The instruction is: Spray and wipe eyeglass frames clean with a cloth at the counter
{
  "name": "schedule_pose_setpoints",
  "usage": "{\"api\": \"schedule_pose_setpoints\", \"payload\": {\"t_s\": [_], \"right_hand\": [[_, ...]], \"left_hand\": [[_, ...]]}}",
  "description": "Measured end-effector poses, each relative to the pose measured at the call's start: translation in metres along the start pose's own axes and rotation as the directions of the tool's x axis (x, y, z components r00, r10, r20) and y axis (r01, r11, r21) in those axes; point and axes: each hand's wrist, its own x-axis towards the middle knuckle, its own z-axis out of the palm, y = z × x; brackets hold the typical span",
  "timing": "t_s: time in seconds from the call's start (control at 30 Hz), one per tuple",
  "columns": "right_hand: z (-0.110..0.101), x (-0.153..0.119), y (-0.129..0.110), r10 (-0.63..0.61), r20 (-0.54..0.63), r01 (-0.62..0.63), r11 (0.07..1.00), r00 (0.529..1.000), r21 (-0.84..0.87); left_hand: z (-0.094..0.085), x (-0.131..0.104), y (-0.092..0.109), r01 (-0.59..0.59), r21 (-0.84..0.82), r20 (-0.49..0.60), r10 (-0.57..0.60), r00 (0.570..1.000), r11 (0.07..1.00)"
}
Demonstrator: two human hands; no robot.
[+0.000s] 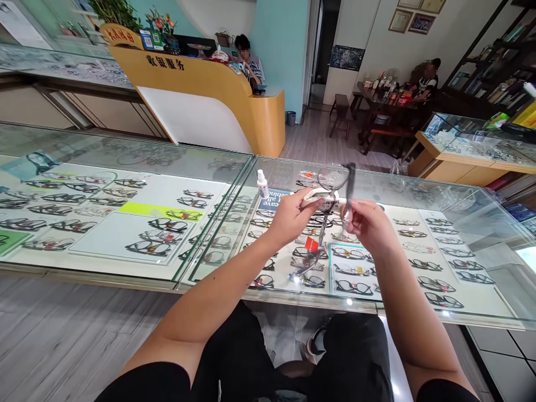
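Note:
A pair of dark-framed glasses [350, 181] is held up above the glass counter, one part blurred by motion. My left hand [295, 215] pinches a whitish cloth [318, 194] together with the glasses near a lens. Closed fingers of my right hand [371, 223] grip the frame on its right side. One temple hangs down below my hands, and a red tag [311, 244] shows beside it. To the left of my left hand, a small white bottle [262, 185] stands upright on the counter.
The glass display counter [251, 162] holds rows of glasses under its top. Beyond it are a curved yellow desk [268, 120] with a seated person and, farther right, a dark table [377, 100] with another person. A second display case [460, 156] stands at the right.

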Motion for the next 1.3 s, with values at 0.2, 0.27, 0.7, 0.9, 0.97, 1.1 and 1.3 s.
{"api": "schedule_pose_setpoints", "payload": {"t_s": [0.2,0.27,0.7,0.9,0.97,1.1,1.3], "right_hand": [[-0.004,0.005,0.003,-0.226,-0.166,0.187,0.957,0.96,-0.221],[-0.004,0.009,0.007,-0.187,-0.134,0.162,0.97,0.973,-0.18],[0.001,0.016,0.02,0.087,-0.061,-0.075,0.983,0.994,0.17],[0.005,0.018,0.028,0.042,-0.055,-0.033,0.989,0.998,0.145],[0.005,0.018,0.03,0.032,-0.053,-0.026,0.993,0.998,0.116],[0.005,0.018,0.032,0.038,-0.049,-0.032,0.994,0.998,0.108],[0.001,0.019,0.031,0.057,-0.095,-0.04,0.984,0.994,0.171]], "left_hand": [[0.003,0.003,0.004,0.237,-0.184,0.151,-0.211,0.966,0.954],[0.002,0.003,0.004,0.273,-0.184,0.203,-0.235,0.95,0.944],[0.009,0.001,0.0,0.569,-0.554,0.499,-0.304,0.811,0.608],[0.022,-0.005,-0.016,0.493,-0.583,0.364,-0.335,0.869,0.646],[0.024,-0.005,-0.021,0.48,-0.586,0.345,-0.335,0.877,0.653],[0.021,-0.005,-0.017,0.525,-0.599,0.401,-0.341,0.85,0.605],[0.016,-0.004,-0.003,0.619,-0.55,0.548,-0.318,0.774,0.56]]}}
